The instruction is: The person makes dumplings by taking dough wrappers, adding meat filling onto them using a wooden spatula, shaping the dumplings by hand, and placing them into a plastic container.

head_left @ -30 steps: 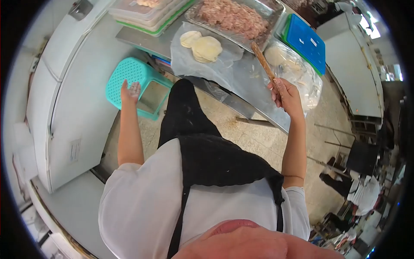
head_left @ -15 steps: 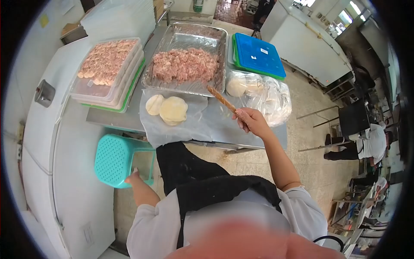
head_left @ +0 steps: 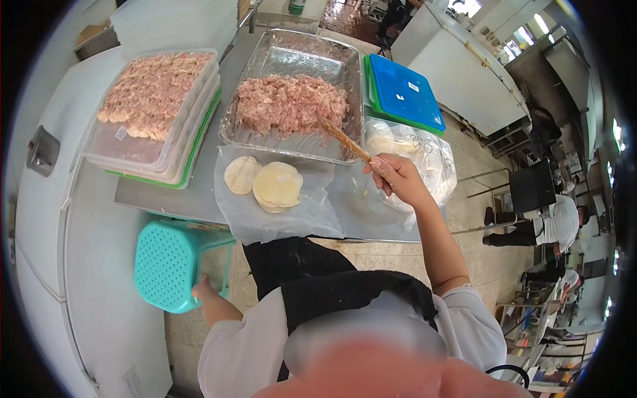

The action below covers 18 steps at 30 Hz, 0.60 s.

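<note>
My right hand (head_left: 391, 176) is closed around a wooden spatula (head_left: 346, 140), a flat stick whose far end reaches over the rim into the minced meat (head_left: 292, 103). That meat lies heaped in a metal tray (head_left: 242, 138) lined with clear film. Low at the left, my left hand (head_left: 204, 290) grips the edge of a turquoise plastic stool (head_left: 166, 268); its fingertips are partly hidden. Two stacks of round dough wrappers, a larger stack (head_left: 277, 186) and a smaller stack (head_left: 241, 174), rest on a plastic sheet (head_left: 249, 222) in front of the tray.
Stacked containers (head_left: 162, 156) hold portioned meat at left. On the right are a blue-lidded container (head_left: 406, 93) and a plastic bag of dough (head_left: 434, 166). A metal cup (head_left: 44, 151) sits on the white surface. Another person (head_left: 557, 222) stands far right.
The spatula's tip has gone from the tray's near rim into the edge of the meat. My view has shifted slightly; my left hand stays at the stool.
</note>
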### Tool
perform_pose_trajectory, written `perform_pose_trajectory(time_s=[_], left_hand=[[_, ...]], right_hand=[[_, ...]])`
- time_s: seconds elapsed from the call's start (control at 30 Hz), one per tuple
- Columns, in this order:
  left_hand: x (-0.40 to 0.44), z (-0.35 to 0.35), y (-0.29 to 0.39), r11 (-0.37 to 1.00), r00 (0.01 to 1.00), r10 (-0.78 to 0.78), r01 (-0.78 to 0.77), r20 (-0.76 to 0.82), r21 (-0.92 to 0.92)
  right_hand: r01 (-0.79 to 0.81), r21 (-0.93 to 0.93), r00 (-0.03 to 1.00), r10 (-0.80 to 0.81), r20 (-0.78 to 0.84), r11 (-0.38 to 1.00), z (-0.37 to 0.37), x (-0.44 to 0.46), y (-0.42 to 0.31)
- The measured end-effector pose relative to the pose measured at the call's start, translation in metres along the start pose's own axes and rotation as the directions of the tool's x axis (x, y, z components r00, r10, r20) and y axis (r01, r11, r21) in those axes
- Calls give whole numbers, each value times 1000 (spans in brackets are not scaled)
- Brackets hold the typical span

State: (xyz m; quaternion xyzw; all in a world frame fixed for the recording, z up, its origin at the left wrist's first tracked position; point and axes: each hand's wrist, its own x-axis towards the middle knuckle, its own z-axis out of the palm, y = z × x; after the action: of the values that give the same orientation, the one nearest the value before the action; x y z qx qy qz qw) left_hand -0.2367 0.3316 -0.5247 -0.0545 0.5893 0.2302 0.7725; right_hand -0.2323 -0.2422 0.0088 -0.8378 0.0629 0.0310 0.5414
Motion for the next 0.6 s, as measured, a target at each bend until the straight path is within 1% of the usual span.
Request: perform_pose_trajectory(time_s=[0.03, 0.1, 0.13, 0.17, 0.23, 0.33, 0.4, 0.47, 0.53, 0.6], left_hand=[[-17, -27, -1, 979, 981, 1, -40, -196, -198], [-51, -76, 15, 995, 996, 80, -81, 26, 55], [-61, -89, 26, 981, 993, 80, -94, 88, 168], [-78, -102, 39, 943, 992, 77, -104, 96, 316], [-95, -116, 67, 801, 989, 92, -145, 119, 580], [-109, -118, 103, 545, 965, 181, -258, 189, 797], [-114, -110, 124, 361, 927, 254, -355, 275, 863], [-112, -95, 139, 203, 877, 306, -440, 370, 875], [-106, -73, 143, 97, 818, 322, -529, 476, 843], [-93, -39, 132, 41, 744, 311, -632, 592, 774]], right_hand=[[-9, 7, 1000, 9, -6, 1000, -2, 0, 0], [-23, 15, 1000, 23, -14, 1000, -5, 2, -1], [-22, 26, 1000, 22, -16, 999, -5, 4, 1], [-14, 33, 1000, 15, -22, 999, -5, 5, 4], [-17, 47, 999, 19, -37, 999, -4, 4, 10], [-32, 54, 999, 34, -26, 998, 1, 9, 17], [-57, 106, 998, 56, 7, 993, 6, 15, 24], [-51, 86, 998, 49, 27, 995, 16, 19, 29], [-44, 60, 998, 41, 50, 997, 23, 28, 28], [-35, 17, 995, 33, 98, 999, 29, 34, 28]])
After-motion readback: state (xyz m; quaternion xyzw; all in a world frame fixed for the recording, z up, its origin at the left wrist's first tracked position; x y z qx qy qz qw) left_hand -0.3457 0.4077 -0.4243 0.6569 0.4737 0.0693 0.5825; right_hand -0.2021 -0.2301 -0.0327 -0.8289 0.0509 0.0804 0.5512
